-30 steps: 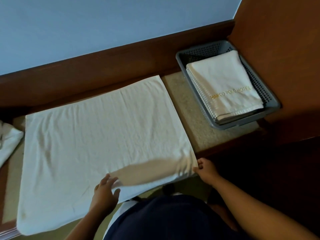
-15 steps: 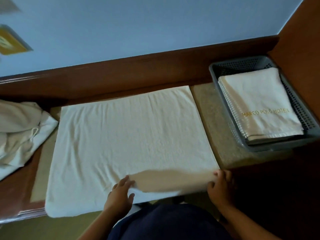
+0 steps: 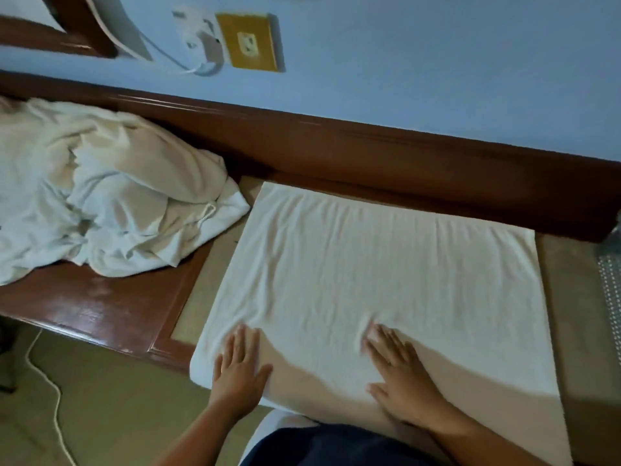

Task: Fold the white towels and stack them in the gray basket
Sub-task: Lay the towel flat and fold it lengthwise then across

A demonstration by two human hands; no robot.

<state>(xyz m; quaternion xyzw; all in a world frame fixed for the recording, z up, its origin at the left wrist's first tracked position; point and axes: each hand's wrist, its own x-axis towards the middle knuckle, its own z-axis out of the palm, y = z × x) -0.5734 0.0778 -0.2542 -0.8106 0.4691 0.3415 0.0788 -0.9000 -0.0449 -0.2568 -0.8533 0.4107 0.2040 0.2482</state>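
A white towel (image 3: 379, 274) lies spread flat on the wooden bench, its near edge hanging slightly over the front. My left hand (image 3: 240, 371) lies flat with straight fingers on the towel's near left corner. My right hand (image 3: 401, 375) presses flat on the towel near its front edge, fingers spread. A heap of crumpled white towels (image 3: 100, 200) sits on the bench to the left. Only a sliver of the gray basket (image 3: 610, 284) shows at the right edge.
The bench (image 3: 100, 311) runs along a blue wall with a dark wooden rail behind it. A wall socket (image 3: 248, 42) with plugged cables is above. A white cord (image 3: 50, 391) trails on the floor at the left.
The view has swung left, so the basket is almost out of sight and the towel heap is in full view. Both hands moved from the towel's front edge onto its surface, lying flat.
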